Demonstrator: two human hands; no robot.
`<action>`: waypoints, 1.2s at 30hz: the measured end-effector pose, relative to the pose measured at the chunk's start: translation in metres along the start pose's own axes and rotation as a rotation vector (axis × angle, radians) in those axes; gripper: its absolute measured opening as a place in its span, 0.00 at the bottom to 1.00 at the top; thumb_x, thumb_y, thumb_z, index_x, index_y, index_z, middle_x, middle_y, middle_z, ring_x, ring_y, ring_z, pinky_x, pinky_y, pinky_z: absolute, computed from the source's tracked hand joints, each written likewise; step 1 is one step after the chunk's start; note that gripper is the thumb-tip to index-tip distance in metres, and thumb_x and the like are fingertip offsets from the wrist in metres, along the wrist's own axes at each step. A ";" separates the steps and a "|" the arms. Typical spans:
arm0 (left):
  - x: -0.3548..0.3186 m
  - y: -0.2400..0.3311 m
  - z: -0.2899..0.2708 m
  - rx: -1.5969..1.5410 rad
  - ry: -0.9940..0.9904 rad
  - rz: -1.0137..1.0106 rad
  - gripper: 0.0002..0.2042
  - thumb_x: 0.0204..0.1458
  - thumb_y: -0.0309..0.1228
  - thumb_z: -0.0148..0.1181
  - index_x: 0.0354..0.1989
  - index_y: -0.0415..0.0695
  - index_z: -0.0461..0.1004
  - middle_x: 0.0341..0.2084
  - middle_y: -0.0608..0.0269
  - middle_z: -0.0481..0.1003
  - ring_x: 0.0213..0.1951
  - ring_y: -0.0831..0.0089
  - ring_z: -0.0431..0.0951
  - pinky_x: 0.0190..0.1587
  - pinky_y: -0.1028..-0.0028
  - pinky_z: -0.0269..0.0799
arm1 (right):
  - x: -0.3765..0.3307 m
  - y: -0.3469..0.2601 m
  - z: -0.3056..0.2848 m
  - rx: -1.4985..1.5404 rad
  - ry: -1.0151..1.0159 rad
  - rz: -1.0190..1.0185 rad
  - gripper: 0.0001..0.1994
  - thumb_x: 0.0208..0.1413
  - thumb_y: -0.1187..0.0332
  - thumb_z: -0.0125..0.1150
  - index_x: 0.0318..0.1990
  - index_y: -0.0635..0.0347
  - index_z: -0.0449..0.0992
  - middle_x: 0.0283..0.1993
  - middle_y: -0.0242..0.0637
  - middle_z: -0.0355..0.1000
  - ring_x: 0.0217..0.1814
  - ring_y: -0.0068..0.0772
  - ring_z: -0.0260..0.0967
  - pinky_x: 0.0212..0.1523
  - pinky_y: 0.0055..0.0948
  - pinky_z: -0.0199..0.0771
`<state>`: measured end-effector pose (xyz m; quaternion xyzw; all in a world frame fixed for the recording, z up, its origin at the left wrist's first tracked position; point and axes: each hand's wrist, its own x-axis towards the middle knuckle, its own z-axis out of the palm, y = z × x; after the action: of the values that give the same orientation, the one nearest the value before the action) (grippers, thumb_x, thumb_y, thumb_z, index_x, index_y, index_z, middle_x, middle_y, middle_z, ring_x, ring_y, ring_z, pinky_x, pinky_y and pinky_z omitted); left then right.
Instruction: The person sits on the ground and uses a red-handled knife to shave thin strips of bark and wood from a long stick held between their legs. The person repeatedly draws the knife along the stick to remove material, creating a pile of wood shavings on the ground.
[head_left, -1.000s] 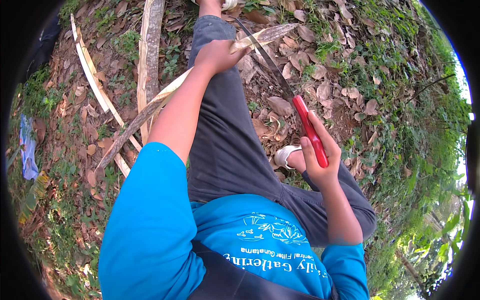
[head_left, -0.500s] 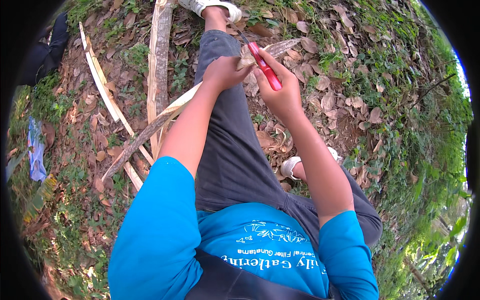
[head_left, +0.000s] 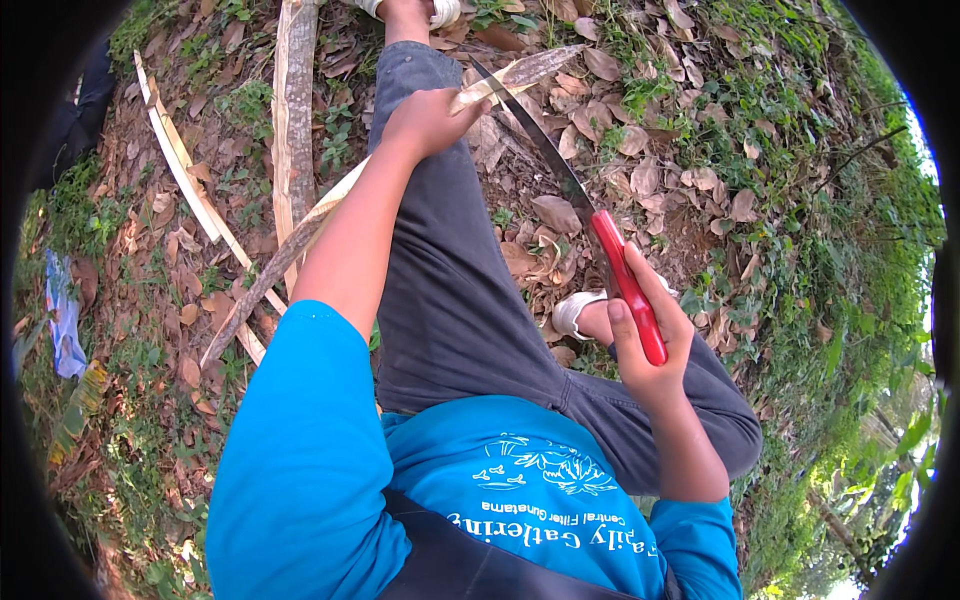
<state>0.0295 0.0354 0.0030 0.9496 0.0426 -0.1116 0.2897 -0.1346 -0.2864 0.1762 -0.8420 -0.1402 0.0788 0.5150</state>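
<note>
I sit on leaf-strewn ground with my left leg stretched forward. My left hand [head_left: 428, 122] grips a long, flat, dry palm-stalk strip [head_left: 300, 232] that lies slanted across my thigh; its pale tip [head_left: 520, 72] pokes out past my fist. My right hand [head_left: 648, 335] is closed on the red handle [head_left: 627, 285] of a long knife. Its dark blade [head_left: 535, 135] points up and away toward the strip's tip, near it; whether they touch is unclear.
More split pale strips [head_left: 185, 180] and a thick stalk piece [head_left: 293, 110] lie on the ground to the left. A blue cloth [head_left: 62, 322] lies at the far left. Dry leaves and green weeds cover the soil; my right foot in a white sandal [head_left: 578, 312] is tucked in.
My right hand with the knife went up to the strip beside my left hand half a second ago, then pulled back down to the right. The left hand kept its grip.
</note>
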 end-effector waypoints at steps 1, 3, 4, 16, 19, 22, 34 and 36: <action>-0.001 0.001 0.000 -0.004 0.012 0.011 0.34 0.59 0.67 0.53 0.45 0.43 0.84 0.37 0.45 0.84 0.45 0.46 0.84 0.48 0.53 0.78 | 0.019 0.006 0.014 0.028 0.003 0.013 0.26 0.65 0.75 0.62 0.71 0.62 0.70 0.54 0.44 0.81 0.48 0.23 0.77 0.54 0.27 0.75; 0.000 0.007 0.008 -0.017 0.024 0.049 0.33 0.60 0.64 0.55 0.43 0.41 0.84 0.35 0.44 0.84 0.43 0.44 0.83 0.45 0.54 0.76 | 0.067 0.025 0.048 0.042 0.037 -0.012 0.26 0.64 0.74 0.63 0.70 0.61 0.71 0.53 0.41 0.82 0.47 0.23 0.77 0.52 0.26 0.76; 0.004 0.004 0.009 -0.050 0.036 0.048 0.33 0.60 0.64 0.56 0.43 0.41 0.84 0.36 0.43 0.84 0.44 0.44 0.83 0.46 0.54 0.77 | 0.096 0.029 0.063 0.206 0.023 0.135 0.25 0.64 0.73 0.64 0.69 0.59 0.73 0.51 0.40 0.82 0.45 0.20 0.76 0.50 0.25 0.76; 0.014 -0.007 0.000 -0.117 -0.232 -0.010 0.39 0.59 0.70 0.52 0.44 0.37 0.83 0.35 0.44 0.84 0.43 0.45 0.84 0.48 0.55 0.76 | 0.069 0.096 0.053 0.141 -0.090 0.043 0.28 0.67 0.70 0.64 0.73 0.55 0.68 0.66 0.44 0.76 0.64 0.27 0.73 0.63 0.29 0.71; 0.013 -0.013 -0.001 -0.085 -0.240 0.042 0.41 0.57 0.72 0.52 0.44 0.38 0.83 0.38 0.43 0.84 0.46 0.46 0.84 0.50 0.55 0.76 | 0.058 0.097 0.056 0.191 -0.064 0.058 0.28 0.67 0.69 0.65 0.74 0.55 0.67 0.67 0.45 0.74 0.65 0.29 0.73 0.64 0.30 0.70; -0.001 -0.001 0.001 0.034 -0.130 0.065 0.38 0.56 0.70 0.54 0.43 0.40 0.83 0.39 0.43 0.84 0.47 0.46 0.84 0.51 0.53 0.77 | 0.050 0.075 0.057 0.185 -0.010 0.060 0.28 0.66 0.70 0.64 0.73 0.55 0.68 0.62 0.44 0.78 0.55 0.27 0.77 0.58 0.29 0.74; -0.033 0.016 -0.003 0.099 0.091 0.051 0.32 0.49 0.63 0.68 0.42 0.42 0.79 0.36 0.45 0.83 0.43 0.45 0.84 0.47 0.54 0.78 | 0.034 0.027 0.062 0.299 0.162 -0.004 0.26 0.67 0.71 0.63 0.72 0.55 0.70 0.46 0.36 0.81 0.36 0.13 0.68 0.40 0.20 0.72; -0.027 0.015 -0.008 0.120 0.005 0.044 0.33 0.48 0.64 0.69 0.42 0.42 0.79 0.36 0.45 0.84 0.44 0.46 0.84 0.47 0.55 0.78 | 0.034 0.022 0.060 0.337 0.189 -0.022 0.26 0.67 0.71 0.63 0.72 0.56 0.70 0.46 0.34 0.81 0.35 0.12 0.67 0.39 0.19 0.71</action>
<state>0.0066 0.0272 0.0238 0.9663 0.0157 -0.1053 0.2345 -0.1162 -0.2340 0.1298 -0.7459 -0.0852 0.0165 0.6604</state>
